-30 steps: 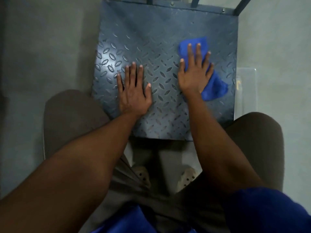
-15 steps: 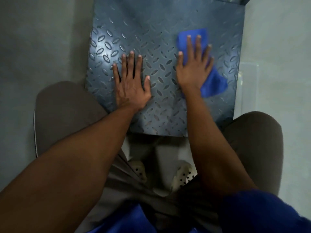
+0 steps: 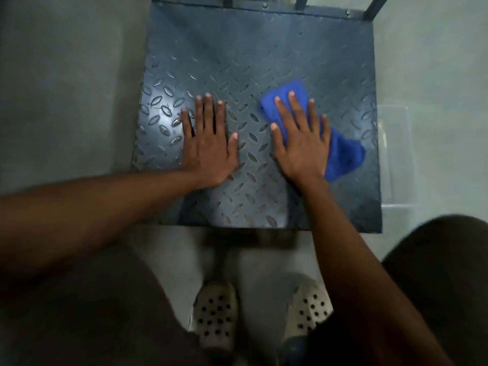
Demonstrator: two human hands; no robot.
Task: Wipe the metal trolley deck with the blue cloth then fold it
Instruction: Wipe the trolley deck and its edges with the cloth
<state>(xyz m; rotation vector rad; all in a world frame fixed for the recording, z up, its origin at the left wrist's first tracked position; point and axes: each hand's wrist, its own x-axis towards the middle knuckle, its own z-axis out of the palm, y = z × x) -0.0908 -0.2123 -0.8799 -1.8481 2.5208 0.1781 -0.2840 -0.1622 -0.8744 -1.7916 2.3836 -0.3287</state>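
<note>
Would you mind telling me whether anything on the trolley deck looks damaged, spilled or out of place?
Nothing stands out. The blue cloth lies bunched under the flat right hand, the left hand rests flat on the trolley deck, which shows no spill or dent.

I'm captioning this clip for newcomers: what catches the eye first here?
The bright blue cloth stands out, pressed under the right hand on the right half of the dark trolley deck. Next comes the left hand, flat on bare metal beside it, then pale perforated clogs below the near edge.
</note>
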